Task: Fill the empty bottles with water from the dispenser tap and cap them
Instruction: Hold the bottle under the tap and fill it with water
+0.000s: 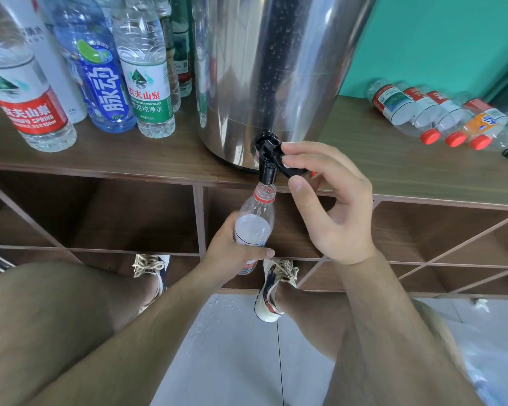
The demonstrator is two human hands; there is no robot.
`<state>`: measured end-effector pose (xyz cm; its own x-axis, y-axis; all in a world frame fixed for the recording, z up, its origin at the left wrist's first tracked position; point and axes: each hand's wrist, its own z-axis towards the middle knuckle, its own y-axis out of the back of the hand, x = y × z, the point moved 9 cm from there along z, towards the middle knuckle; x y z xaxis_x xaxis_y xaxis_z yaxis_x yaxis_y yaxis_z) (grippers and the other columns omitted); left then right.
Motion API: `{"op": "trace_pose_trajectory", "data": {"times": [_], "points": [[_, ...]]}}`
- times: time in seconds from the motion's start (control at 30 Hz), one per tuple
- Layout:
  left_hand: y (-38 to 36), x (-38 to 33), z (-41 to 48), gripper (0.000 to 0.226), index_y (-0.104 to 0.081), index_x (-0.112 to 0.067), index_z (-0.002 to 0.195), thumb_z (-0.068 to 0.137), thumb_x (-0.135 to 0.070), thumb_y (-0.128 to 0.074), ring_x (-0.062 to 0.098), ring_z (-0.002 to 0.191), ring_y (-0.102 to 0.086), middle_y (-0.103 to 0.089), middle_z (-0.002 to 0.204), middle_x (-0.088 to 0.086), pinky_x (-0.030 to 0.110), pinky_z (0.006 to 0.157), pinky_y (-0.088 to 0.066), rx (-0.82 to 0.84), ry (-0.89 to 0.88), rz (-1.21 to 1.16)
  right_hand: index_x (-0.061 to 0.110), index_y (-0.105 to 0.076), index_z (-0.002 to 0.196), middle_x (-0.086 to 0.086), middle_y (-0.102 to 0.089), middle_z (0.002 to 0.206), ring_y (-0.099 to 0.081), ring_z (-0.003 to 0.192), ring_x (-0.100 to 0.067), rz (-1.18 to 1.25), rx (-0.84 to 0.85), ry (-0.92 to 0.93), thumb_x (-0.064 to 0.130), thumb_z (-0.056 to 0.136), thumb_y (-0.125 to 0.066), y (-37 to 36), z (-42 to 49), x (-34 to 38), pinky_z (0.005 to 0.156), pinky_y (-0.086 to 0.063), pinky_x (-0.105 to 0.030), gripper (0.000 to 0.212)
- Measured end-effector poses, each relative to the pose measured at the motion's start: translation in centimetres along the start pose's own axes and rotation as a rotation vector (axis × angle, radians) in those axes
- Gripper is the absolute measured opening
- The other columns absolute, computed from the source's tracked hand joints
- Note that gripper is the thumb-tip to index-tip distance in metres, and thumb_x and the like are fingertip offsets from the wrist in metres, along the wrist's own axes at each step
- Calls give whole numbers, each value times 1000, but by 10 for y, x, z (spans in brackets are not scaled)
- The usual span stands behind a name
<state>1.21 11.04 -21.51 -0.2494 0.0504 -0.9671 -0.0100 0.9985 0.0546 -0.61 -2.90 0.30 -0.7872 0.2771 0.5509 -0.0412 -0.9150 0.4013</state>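
Filling in progress: my left hand (232, 253) is wrapped round a clear plastic bottle (254, 227), its uncapped mouth held just beneath the black spout (268, 171) of the steel dispenser (276, 68). My right hand (332, 206) pinches the tap lever (280, 159) between thumb and forefinger. Water stands near the bottle's shoulder, so shutting off looks due next, then a cap, though I see no loose one. Capped empty bottles (437, 118) lie on the wooden counter (379, 159) to the right, and filled bottles (147, 83) stand to the left.
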Motion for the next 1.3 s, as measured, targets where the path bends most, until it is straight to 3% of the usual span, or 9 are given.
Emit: {"op": "trace_pose_trajectory", "data": {"times": [0.17,0.47,0.8,0.9,1.3], "points": [[0,1,0,76,-46,-43,120,68,-17,-95,12,107,-59,-58,117,-15,16,71,-46,1,-2,-3,-3,-73,109,-13,-70,124,-68,108,-20,3,0,5,0,96,-64,0,0,0,70,-53,-35,16],[0,-2,-2,70,-49,-45,110,68,-13,-94,5,101,-59,-58,113,-18,5,58,-45,6,-13,-20,-5,-72,110,-16,-69,125,-66,115,-16,-1,17,15,-2,96,-60,-1,1,0,78,-49,-22,19],[0,-1,-2,78,-46,-43,122,67,-16,-95,11,109,-58,-58,119,-14,15,70,-46,9,-14,-12,-5,-72,110,-16,-69,125,-65,115,-11,0,15,16,-2,96,-58,0,1,1,79,-47,-20,19],[0,-1,-2,74,-48,-44,116,68,-16,-95,9,107,-59,-58,116,-16,10,66,-45,8,-11,-18,-5,-72,110,-16,-69,125,-64,115,-11,-2,14,15,-2,96,-58,0,2,1,79,-47,-19,20],[0,-1,-1,77,-44,-41,124,70,-16,-94,8,105,-56,-55,116,-18,9,66,-43,-2,-18,17,-5,-72,109,-16,-70,125,-65,115,-14,2,15,14,-2,96,-59,0,1,1,78,-48,-20,19]]}}
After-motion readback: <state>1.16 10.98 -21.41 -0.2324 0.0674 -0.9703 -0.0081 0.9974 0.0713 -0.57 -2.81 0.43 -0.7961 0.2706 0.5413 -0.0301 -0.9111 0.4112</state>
